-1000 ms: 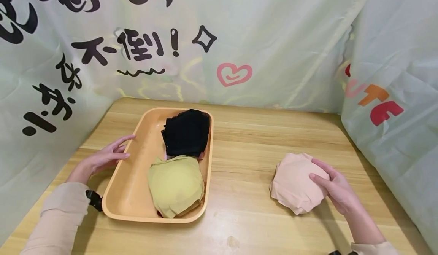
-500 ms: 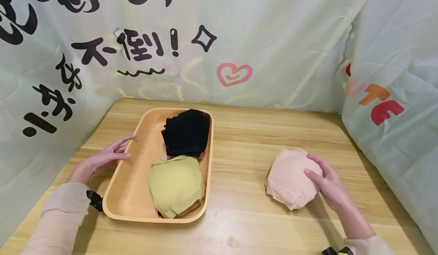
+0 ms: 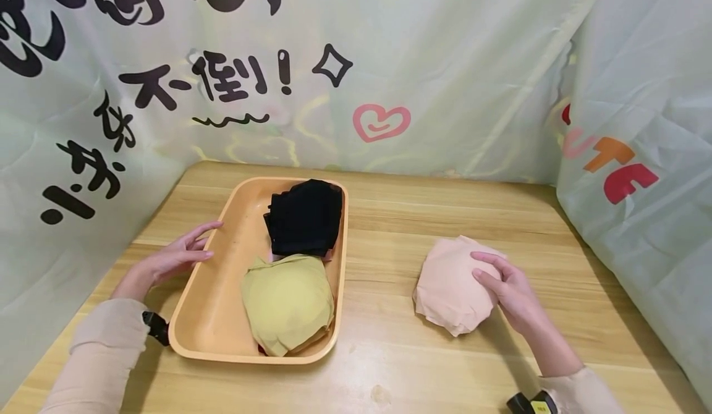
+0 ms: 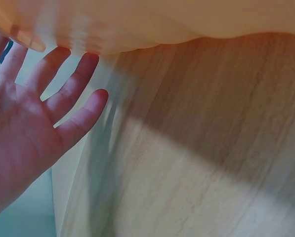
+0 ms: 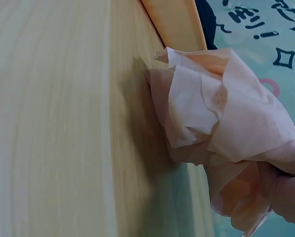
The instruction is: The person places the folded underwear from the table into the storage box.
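My right hand (image 3: 514, 293) grips a folded pale pink bra (image 3: 453, 284) by its right side, thumb on top. The right wrist view shows the bra (image 5: 211, 108) held off the wooden table, with its shadow below and loose folds hanging. At the left, my left hand (image 3: 178, 258) touches the left rim of an orange plastic bin (image 3: 219, 303). In the left wrist view the fingers (image 4: 75, 86) are spread and fairly straight under the bin's side. Inside the bin's right half lie a folded yellow bra (image 3: 289, 303) in front and a folded black garment (image 3: 305, 216) behind.
The wooden table (image 3: 384, 340) runs between the bin and the pink bra. A pale printed curtain (image 3: 473, 80) closes off the back and both sides. Something pinkish, mostly covered, shows between the yellow and black garments.
My right hand has carried the pink bra leftward and slightly away from me, closer to the bin. The left hand and bin stay nearly where they were.
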A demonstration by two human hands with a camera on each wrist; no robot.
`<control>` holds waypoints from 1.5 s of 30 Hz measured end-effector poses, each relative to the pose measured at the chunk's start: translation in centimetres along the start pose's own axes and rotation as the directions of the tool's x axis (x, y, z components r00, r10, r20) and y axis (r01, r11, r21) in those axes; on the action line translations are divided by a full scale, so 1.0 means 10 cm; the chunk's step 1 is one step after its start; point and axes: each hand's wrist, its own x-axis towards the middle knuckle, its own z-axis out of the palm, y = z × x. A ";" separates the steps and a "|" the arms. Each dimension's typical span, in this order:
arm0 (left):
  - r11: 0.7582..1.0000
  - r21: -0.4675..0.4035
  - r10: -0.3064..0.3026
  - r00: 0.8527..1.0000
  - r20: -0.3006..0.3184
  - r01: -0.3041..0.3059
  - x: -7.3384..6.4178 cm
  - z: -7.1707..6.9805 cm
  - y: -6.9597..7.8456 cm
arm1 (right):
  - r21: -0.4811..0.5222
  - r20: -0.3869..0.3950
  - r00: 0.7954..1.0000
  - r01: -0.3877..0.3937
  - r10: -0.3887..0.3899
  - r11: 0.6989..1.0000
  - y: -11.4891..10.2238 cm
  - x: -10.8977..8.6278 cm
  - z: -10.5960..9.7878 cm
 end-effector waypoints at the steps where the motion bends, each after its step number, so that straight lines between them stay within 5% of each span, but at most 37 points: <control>1: 1.000 0.005 -0.001 1.000 -0.005 0.001 0.00 0.00 -0.01 | 0.000 0.001 1.000 -0.006 0.006 1.000 -0.01 0.00 0.03; 10: 1.000 -0.006 -0.007 1.000 -0.004 0.007 0.00 0.00 -0.01 | -0.186 -0.015 0.998 0.062 -0.066 0.981 -0.10 -0.02 0.35; 17: 0.999 -0.035 0.004 1.000 0.007 -0.004 0.00 -0.01 -0.01 | -0.215 0.001 0.995 0.095 -0.097 0.972 -0.16 0.00 0.51; 33: 0.998 -0.055 0.008 1.000 0.012 -0.008 -0.02 0.02 -0.03 | -0.013 0.052 0.993 0.105 -0.105 0.994 -0.31 0.19 0.74; 45: 0.999 -0.032 0.011 1.000 0.003 -0.011 0.01 -0.01 -0.01 | 0.032 0.091 0.990 0.101 -0.104 0.994 -0.35 0.33 0.97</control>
